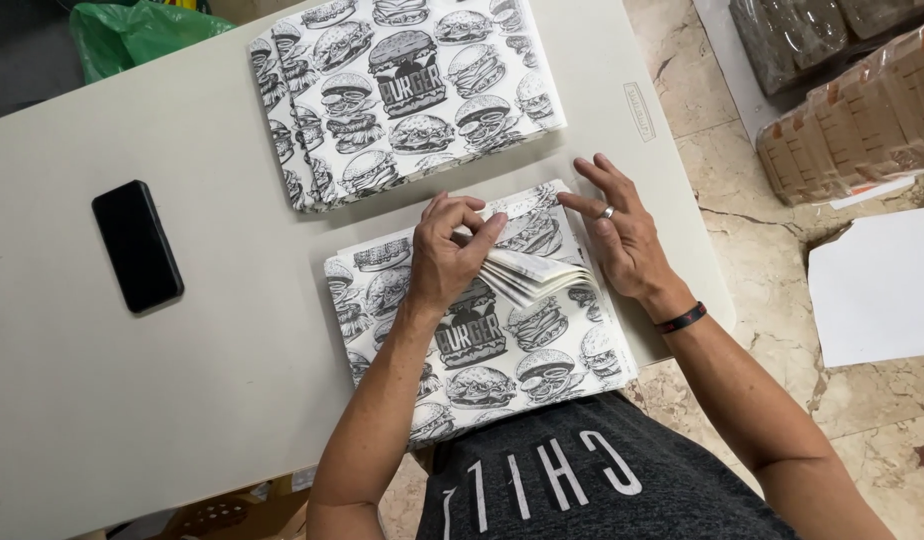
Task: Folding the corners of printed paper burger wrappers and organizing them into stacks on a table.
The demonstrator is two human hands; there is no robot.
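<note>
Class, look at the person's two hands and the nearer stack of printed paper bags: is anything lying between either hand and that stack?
Nothing visible does. The left hand already pinches up the bag edges of the near stack, and the right hand rests flat on its far right corner. The black phone and the second stack lie apart on the table.

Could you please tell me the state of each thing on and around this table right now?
Near stack of printed paper bags: flat, top corner fanned up.
Far stack of printed paper bags: flat, untouched.
Left hand: pinching the lifted bag corners.
Right hand: fingers spread, resting at the stack's edge.
Phone: face up, screen dark.
Green plastic bag: crumpled.
Wrapped brown bundles: sealed in plastic, on the floor.
</note>
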